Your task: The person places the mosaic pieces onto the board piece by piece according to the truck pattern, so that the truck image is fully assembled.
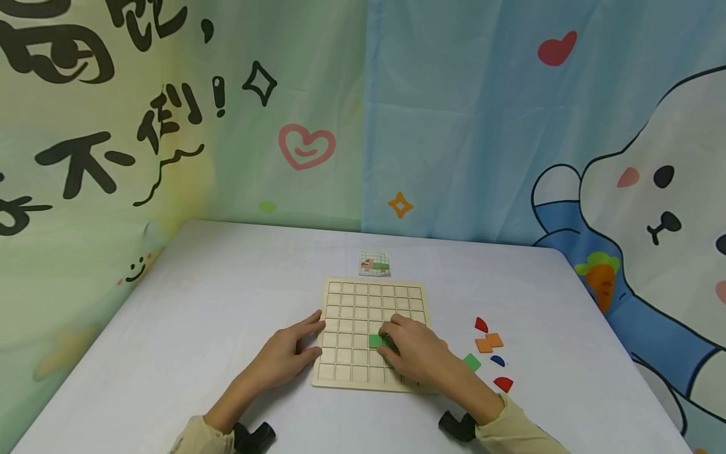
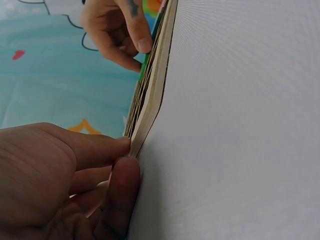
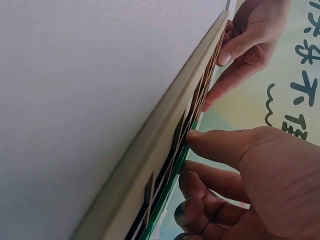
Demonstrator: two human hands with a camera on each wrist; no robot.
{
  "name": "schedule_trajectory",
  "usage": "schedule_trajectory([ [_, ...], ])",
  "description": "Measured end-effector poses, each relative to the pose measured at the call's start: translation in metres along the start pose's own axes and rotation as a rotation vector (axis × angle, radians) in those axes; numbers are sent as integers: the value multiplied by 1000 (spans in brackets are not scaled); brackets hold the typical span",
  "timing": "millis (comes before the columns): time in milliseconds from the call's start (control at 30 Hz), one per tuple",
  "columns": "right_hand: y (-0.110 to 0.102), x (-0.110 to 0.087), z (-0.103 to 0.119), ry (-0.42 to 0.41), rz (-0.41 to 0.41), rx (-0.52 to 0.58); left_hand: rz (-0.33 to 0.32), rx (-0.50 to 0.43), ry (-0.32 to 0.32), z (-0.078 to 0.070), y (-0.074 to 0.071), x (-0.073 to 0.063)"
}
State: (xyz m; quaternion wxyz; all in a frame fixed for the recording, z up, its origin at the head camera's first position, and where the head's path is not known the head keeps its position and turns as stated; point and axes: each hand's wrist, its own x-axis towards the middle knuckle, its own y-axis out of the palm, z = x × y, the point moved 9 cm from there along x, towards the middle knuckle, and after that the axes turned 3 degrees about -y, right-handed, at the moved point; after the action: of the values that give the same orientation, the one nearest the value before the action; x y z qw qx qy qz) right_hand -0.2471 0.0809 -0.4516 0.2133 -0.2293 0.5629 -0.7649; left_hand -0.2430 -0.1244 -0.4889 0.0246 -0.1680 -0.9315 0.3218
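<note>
One wooden board (image 1: 347, 326) lies on the tabletop (image 1: 187, 296).
The left hand (image 1: 283, 353) touches its left edge with fingers spread; the right hand (image 1: 418, 348) bends over the right half, thumb and finger a little apart, pinching a green piece (image 1: 389, 342).

A black "不" (image 1: 74, 173) reads clearly on the backdrop (image 1: 238, 189) — farther right, a comma (image 1: 207, 29) and exclamation mark (image 1: 218, 94).

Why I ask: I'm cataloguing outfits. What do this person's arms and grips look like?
Beige sleeves, with a rounded black device at each cuff. The left grip and right grip are ungloved; the left wrist view shows a dark mark on the right one.
</note>
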Motion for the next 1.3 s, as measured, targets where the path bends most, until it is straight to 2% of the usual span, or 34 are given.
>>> schedule_trajectory([
  [367, -1, 0, 0, 8, 6, -7, 3, -11, 0, 0, 0, 0],
  [633, -5, -8, -11, 71, 8, 22, -17, 7, 24, -1, -2, 0],
  [767, -10, -18, -21, 93, -1, 34, -23, 4, 33, 0, -3, 0],
  [1300, -32, -74, -72, 239, -53, 46, -9, 15, 3, 1, 0, 1],
])
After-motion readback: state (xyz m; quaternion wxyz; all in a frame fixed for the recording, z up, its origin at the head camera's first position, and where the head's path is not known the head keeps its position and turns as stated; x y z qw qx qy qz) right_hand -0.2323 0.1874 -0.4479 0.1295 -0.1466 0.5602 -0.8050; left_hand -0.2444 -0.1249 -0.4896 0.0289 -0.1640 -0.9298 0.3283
